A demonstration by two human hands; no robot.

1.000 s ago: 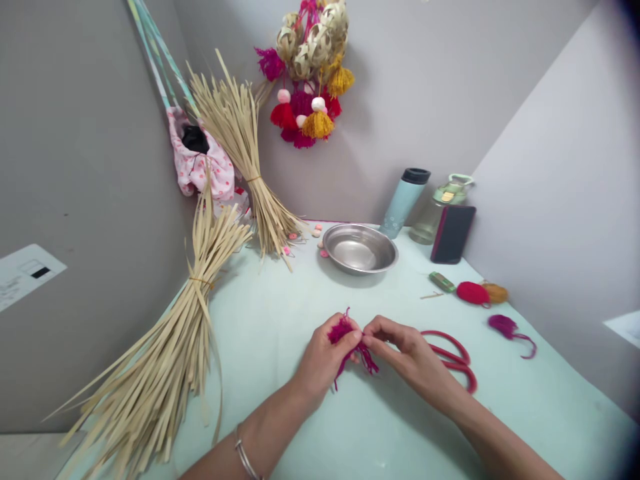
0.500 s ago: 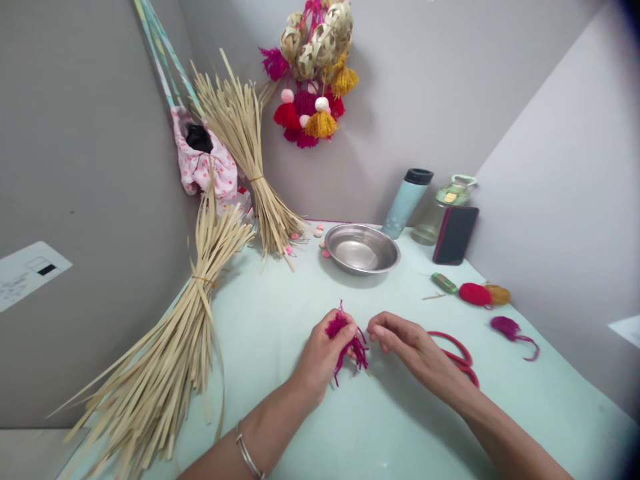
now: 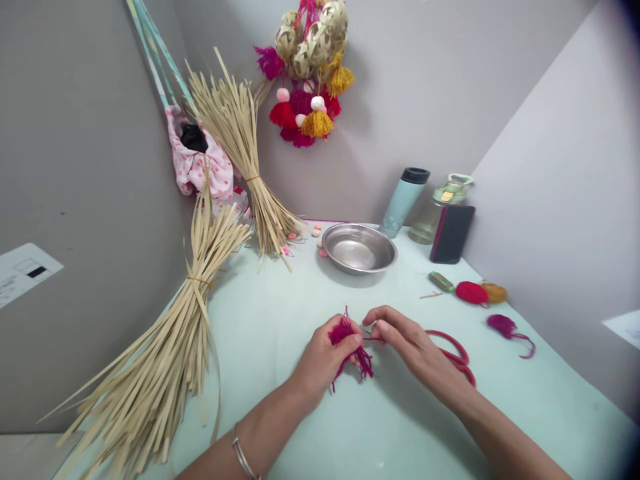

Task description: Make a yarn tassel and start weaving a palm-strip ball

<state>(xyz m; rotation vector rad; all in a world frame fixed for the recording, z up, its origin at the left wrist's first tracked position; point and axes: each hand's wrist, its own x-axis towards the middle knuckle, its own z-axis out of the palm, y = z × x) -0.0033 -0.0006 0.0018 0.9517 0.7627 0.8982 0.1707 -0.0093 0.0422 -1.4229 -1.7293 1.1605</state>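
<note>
In left hand [image 3: 320, 359], pinched magenta yarn tassel [image 3: 343, 331]; in right hand [image 3: 410, 339], gripped its strand [image 3: 373, 339] toward 3 o'clock. Likely mid strand-wrapping; next called for steady left pinch, even tension. Saw red-handled scissors [image 3: 464, 361] beyond at 3, steel bowl [image 3: 360, 252] at 12.

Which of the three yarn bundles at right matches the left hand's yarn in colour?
The magenta bundle, lying apart from the others, matches the magenta strands in the left hand; the red bundle and mustard bundle lie together.
</note>
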